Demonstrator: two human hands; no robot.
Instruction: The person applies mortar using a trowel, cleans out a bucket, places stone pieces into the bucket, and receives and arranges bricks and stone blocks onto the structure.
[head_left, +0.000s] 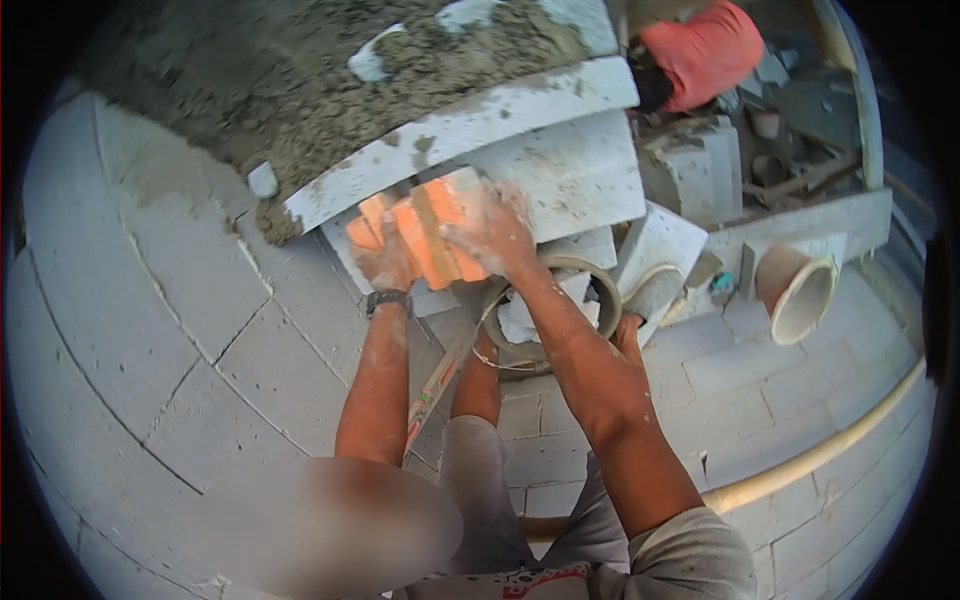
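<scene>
Orange bricks (436, 228) with a mortar-coloured band between them lie between my two hands, just below a curved white block edge (480, 112). My left hand (388, 262), with a dark watch on its wrist, is closed round their left side. On their right side rests my right hand (495, 228), dusted with white, its fingers gripping the bricks. Underneath is a pale slab (580, 180). A bucket (605, 300) holding white block pieces (530, 318) stands beside my right forearm.
Wet grey mortar (300, 75) spreads beyond the curved edge. A person in a red top (705, 50) is at the upper right. An empty-looking bucket (800, 295) tilts at the right. A level (435, 390) leans near my legs; a bamboo pole (810, 450) crosses the lower right.
</scene>
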